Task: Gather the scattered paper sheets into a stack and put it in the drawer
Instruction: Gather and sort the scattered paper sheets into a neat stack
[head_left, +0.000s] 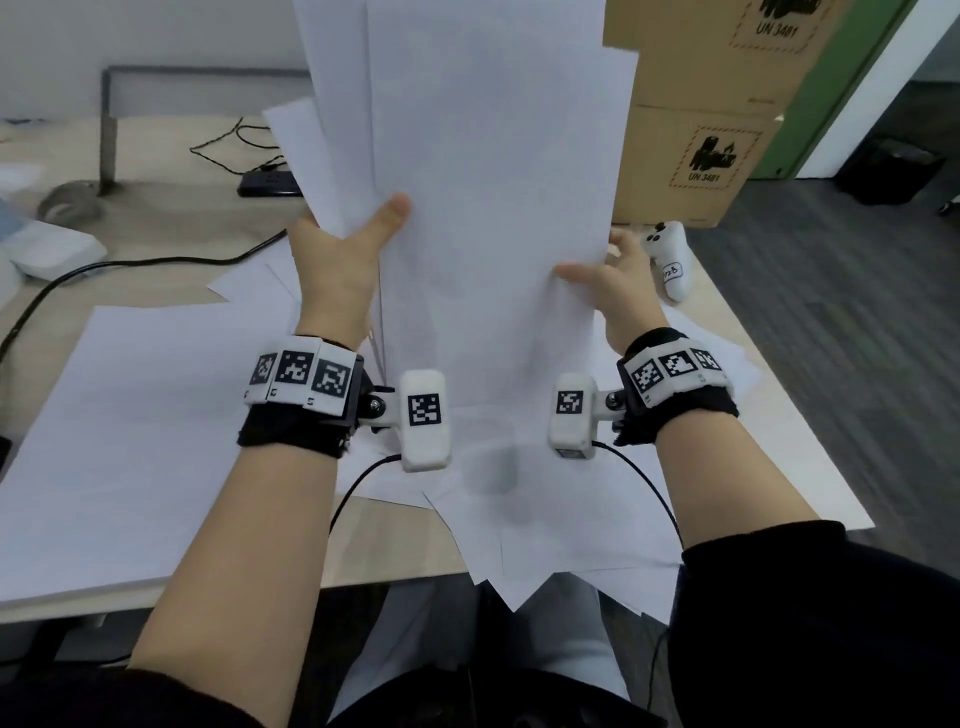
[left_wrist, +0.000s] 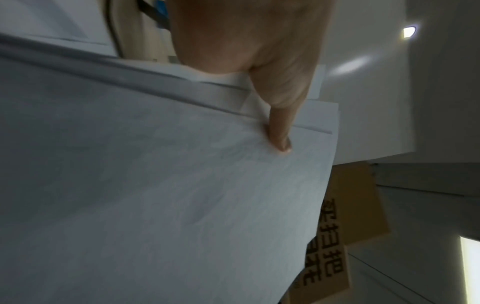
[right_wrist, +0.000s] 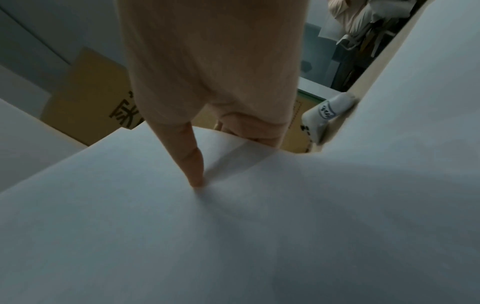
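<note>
A loose bundle of white paper sheets (head_left: 488, 218) stands upright above the desk, its edges fanned unevenly at top and bottom. My left hand (head_left: 348, 244) grips its left side, thumb on the front sheet (left_wrist: 182, 195), fingers hidden behind. My right hand (head_left: 613, 286) pinches the right edge, thumb pressed on the front sheet (right_wrist: 233, 236), fingers curled behind. Another white sheet (head_left: 156, 431) lies flat on the desk at the left, and more sheets (head_left: 691, 332) lie under the bundle. No drawer is in view.
Stacked cardboard boxes (head_left: 706, 119) stand at the back right. A white controller (head_left: 672, 265) lies near my right hand. A black cable (head_left: 130, 262), a power strip (head_left: 267, 183) and white devices (head_left: 52, 249) occupy the desk's left and back. The desk edge (head_left: 810, 431) drops off on the right.
</note>
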